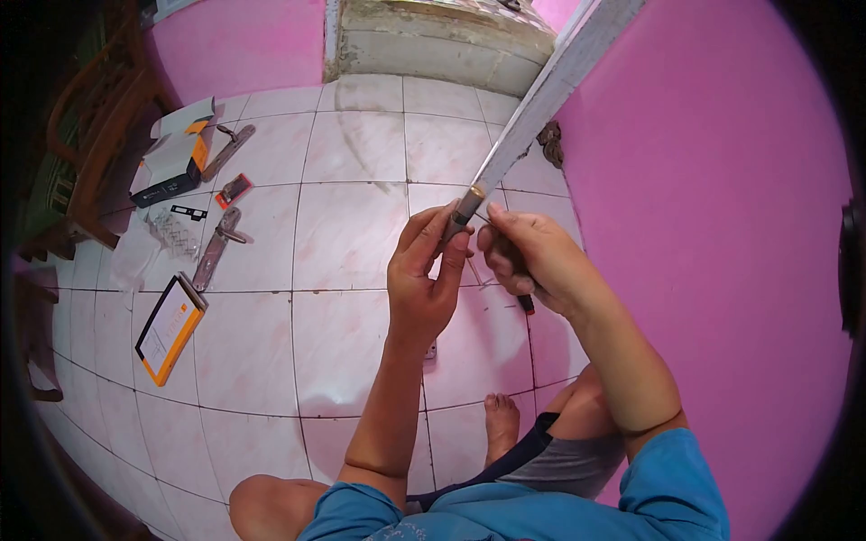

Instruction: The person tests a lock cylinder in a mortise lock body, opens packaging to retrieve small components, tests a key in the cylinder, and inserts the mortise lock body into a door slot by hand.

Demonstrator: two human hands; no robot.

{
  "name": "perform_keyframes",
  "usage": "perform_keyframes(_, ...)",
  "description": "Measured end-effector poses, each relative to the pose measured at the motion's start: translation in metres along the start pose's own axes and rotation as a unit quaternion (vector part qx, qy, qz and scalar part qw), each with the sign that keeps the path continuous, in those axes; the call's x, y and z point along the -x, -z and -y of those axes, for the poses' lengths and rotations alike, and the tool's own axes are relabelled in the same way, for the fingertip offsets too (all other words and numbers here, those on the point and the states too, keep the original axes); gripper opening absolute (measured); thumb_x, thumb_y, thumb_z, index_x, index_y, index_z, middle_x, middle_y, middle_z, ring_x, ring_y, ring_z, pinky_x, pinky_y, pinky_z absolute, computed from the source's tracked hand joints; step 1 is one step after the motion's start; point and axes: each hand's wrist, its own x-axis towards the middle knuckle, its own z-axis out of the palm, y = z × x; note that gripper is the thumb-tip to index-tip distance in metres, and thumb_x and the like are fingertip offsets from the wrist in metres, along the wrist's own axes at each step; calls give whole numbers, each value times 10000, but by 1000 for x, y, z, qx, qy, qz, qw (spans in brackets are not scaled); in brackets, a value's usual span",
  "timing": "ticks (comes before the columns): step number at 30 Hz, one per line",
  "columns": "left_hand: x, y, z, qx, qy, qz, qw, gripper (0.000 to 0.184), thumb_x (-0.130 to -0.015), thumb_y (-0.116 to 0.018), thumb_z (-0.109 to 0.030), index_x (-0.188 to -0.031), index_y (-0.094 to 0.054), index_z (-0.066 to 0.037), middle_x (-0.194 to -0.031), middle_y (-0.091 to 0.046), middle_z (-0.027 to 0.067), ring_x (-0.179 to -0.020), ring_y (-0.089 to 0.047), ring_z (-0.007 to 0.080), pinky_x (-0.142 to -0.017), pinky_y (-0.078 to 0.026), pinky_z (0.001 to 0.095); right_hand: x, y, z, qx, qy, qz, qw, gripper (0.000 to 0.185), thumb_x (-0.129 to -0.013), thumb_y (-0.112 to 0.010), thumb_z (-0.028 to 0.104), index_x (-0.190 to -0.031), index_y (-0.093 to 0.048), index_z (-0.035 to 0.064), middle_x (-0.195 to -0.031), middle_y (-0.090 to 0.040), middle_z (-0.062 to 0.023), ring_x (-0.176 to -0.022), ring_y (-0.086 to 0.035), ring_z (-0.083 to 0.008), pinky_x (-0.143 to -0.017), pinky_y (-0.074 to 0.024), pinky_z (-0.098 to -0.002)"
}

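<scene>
My left hand (424, 275) is closed around a dark metal door lock (466, 210) with a brass-coloured part at its far end. The lock lines up with the narrow edge of a white door (541, 95); how deep it sits in the edge is hidden by my fingers. Close on its right, my right hand (532, 257) has its thumb and index finger pinched at the lock, the other fingers curled. Anything thin in that pinch is too small to name. Below this hand shows a black and orange handle end (526, 305); I cannot tell whether it is held or on the floor.
On the tiled floor at left lie an open box (171, 167), two door handle plates (229, 153) (216, 252), a small red packet (233, 190), clear plastic (171, 233) and a white-orange box (169, 329). A wooden chair (99, 117) stands beyond. A pink wall (722, 225) rises on the right.
</scene>
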Motion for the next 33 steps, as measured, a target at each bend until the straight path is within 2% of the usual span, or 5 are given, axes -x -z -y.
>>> perform_keyframes(5,1,-1,-10,10,45,21,999,322,-1033,-565,-75,-1335,-591,34,-1231,-589,107,-969,-649,147,-798,-569,275,-10,-13,-21,230,264,-165,922,403,-1059,-531,389,-868,-607,43,-696,-533,18,-509,-448,-61,-432,-329,-234)
perform_keyframes(18,0,-1,-3,-20,46,20,999,307,-1032,-559,-62,-1318,-602,39,-1191,-600,98,-957,-650,137,-788,-568,269,-8,-18,-1,142,123,-224,956,425,-1059,-524,404,-841,-614,50,-605,-506,5,-491,-434,-65,-421,-330,-251)
perform_keyframes(21,1,1,3,-61,11,28,998,298,-1031,-564,-65,-1308,-606,39,-1156,-610,90,-931,-646,133,-775,-558,265,-11,3,-5,57,-9,-42,997,378,-1048,-560,386,-879,-620,53,-620,-509,13,-510,-441,-58,-439,-336,-239)
perform_keyframes(27,1,0,-4,-22,61,9,998,291,-1039,-586,-138,-1251,-626,57,-1111,-645,87,-883,-651,141,-767,-553,275,-26,-9,-31,253,242,-207,914,438,-1052,-527,434,-899,-607,31,-610,-498,25,-519,-442,-59,-460,-321,-223)
perform_keyframes(33,4,1,-1,-29,80,14,996,312,-1043,-588,-183,-1251,-637,44,-1075,-662,76,-846,-652,144,-759,-547,287,-20,2,-21,120,75,-38,989,448,-1034,-540,395,-904,-643,-21,-644,-528,3,-525,-471,-77,-478,-386,-248)
